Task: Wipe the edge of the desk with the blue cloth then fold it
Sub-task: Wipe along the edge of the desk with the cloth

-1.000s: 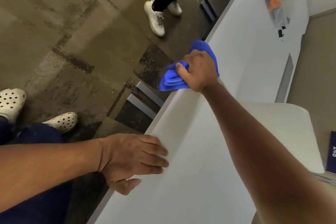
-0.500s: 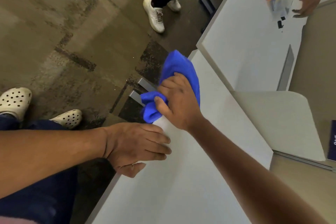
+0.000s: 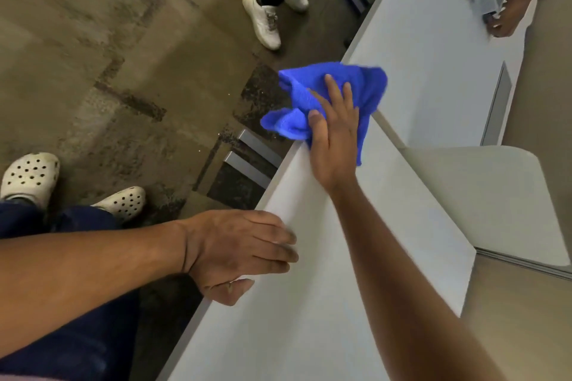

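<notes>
Since half a second ago the right hand (image 3: 335,136) has flattened, its fingers now spread, pressing the one blue cloth (image 3: 328,102) at the far corner of the desk (image 3: 309,303), part of it overhanging the edge. Nearer, the left hand (image 3: 238,252) lies flat, holding nothing, fingers on the desk's edge, thumb below it. No writing is readable. Beyond the desk's edge, two white clogs (image 3: 31,176) and open floor (image 3: 123,56).

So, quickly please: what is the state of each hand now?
Left hand: open, flat on the desk edge, holding nothing.
Right hand: open, fingers pressing the blue cloth onto the desk corner.
</notes>
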Demonstrator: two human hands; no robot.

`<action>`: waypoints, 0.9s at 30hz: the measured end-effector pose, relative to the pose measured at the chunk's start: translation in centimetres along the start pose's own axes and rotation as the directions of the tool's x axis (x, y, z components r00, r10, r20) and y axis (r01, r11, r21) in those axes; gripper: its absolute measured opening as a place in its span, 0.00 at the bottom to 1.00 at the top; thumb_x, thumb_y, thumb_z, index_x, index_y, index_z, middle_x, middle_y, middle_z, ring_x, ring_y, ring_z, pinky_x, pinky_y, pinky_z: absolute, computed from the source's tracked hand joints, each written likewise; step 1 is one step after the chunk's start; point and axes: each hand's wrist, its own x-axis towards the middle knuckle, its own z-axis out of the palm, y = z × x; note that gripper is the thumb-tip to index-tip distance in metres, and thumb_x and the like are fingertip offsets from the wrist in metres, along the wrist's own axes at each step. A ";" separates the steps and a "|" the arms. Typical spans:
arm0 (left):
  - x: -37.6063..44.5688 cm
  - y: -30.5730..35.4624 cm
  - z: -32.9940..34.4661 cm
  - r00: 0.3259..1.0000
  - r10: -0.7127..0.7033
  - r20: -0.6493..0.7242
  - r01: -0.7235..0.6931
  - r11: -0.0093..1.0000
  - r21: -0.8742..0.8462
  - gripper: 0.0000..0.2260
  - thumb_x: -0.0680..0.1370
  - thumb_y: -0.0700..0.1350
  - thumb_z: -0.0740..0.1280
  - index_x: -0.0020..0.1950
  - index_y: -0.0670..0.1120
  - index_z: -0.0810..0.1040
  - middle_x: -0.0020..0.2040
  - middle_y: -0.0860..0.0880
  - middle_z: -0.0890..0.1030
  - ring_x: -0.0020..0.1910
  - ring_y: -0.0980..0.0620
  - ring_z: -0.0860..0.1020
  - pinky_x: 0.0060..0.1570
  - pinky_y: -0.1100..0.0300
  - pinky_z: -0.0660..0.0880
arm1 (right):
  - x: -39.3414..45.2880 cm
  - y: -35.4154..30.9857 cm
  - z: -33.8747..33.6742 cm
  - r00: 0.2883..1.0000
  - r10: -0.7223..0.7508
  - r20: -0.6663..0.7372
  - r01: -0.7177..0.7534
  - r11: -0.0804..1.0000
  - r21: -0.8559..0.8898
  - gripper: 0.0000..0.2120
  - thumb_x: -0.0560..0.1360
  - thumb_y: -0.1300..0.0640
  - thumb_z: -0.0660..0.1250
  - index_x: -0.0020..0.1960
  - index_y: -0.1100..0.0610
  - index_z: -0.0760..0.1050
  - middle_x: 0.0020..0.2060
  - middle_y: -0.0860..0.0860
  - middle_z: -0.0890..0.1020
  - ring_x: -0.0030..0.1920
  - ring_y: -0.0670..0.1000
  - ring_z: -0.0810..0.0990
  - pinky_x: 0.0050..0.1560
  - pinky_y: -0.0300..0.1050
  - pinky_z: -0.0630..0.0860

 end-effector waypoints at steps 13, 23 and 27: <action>0.0 -0.4 0.1 1.000 0.008 0.014 -0.008 1.000 0.006 0.26 0.74 0.54 0.59 0.65 0.44 0.85 0.68 0.46 0.83 0.71 0.45 0.78 0.75 0.48 0.69 | 0.5 -1.8 0.8 0.835 0.540 -0.111 -0.549 0.830 -0.094 0.37 0.79 0.32 0.58 0.83 0.43 0.53 0.84 0.49 0.55 0.84 0.59 0.52 0.79 0.71 0.52; 0.2 0.0 -0.5 0.996 -0.012 0.094 0.003 0.996 0.088 0.28 0.74 0.54 0.56 0.67 0.45 0.83 0.70 0.48 0.81 0.73 0.46 0.76 0.77 0.49 0.62 | 3.9 -2.7 -0.1 0.975 0.208 -0.076 -0.216 0.968 -0.126 0.16 0.82 0.55 0.59 0.67 0.52 0.78 0.75 0.49 0.73 0.80 0.54 0.65 0.82 0.64 0.52; 0.1 -0.1 -0.2 0.996 -0.021 0.090 0.017 0.999 0.050 0.28 0.74 0.53 0.58 0.68 0.44 0.82 0.71 0.46 0.80 0.74 0.44 0.75 0.77 0.46 0.64 | -1.5 -4.1 1.1 0.988 0.151 0.012 -0.148 0.979 -0.140 0.16 0.83 0.56 0.60 0.67 0.51 0.79 0.83 0.48 0.62 0.86 0.55 0.47 0.84 0.64 0.43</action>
